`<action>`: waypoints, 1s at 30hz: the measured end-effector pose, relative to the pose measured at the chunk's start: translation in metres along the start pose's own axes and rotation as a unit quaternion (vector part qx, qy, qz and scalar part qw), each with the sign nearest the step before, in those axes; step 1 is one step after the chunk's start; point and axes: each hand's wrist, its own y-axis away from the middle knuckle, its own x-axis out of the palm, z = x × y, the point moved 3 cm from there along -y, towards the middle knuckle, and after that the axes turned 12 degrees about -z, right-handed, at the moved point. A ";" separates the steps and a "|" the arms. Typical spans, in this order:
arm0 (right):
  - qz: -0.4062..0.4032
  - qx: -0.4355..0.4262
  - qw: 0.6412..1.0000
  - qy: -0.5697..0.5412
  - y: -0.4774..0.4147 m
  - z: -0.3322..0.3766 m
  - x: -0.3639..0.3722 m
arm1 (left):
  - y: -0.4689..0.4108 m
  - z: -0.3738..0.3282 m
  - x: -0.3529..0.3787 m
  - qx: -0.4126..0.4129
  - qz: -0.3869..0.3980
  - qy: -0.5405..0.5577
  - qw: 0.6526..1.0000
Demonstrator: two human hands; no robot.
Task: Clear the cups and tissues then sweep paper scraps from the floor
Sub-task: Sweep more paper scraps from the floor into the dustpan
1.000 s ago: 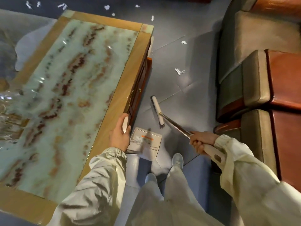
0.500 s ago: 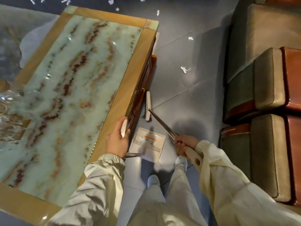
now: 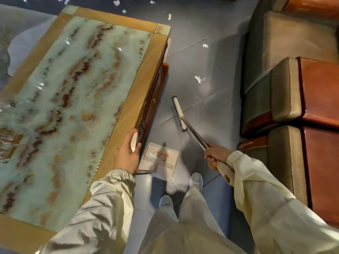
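**Broom out, dustpan down by the table**

On our left stands the long table (image 3: 55, 99) with its green stone top and wooden frame. At its near right edge our left hand (image 3: 127, 155) curls its fingers round the cream grip of the dustpan's upright handle. The dustpan (image 3: 161, 159) lies flat on the grey floor (image 3: 185, 57) just beside the table, with a bit of white paper in it.

Further right is the broom (image 3: 179, 114). Its head sits on the floor ahead of the dustpan. The head's long axis runs away from us, its far end leaning slightly left, with dark bristles along the left side. The metal shaft slants from the head back and to the right.

A paper scrap (image 3: 200, 79) lies beyond the head, and another scrap (image 3: 205, 45) lies further off. Our right hand (image 3: 215, 156) grips the shaft, fingers wrapped tight. The sofa (image 3: 286, 88) fills the right side.
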 end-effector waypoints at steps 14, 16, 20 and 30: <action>0.095 0.128 0.987 0.032 0.054 -0.009 0.022 | -0.021 -0.014 0.010 0.019 0.024 -0.004 1.000; 0.087 0.104 0.990 0.031 0.061 -0.002 0.015 | -0.023 -0.024 0.014 0.042 0.028 -0.002 0.999; 0.032 0.013 0.999 0.022 0.058 0.019 -0.004 | -0.038 -0.053 0.032 0.067 0.024 0.032 0.997; -0.051 -0.083 0.987 -0.128 -0.043 0.135 -0.101 | -0.143 -0.159 0.132 0.091 0.046 0.032 0.994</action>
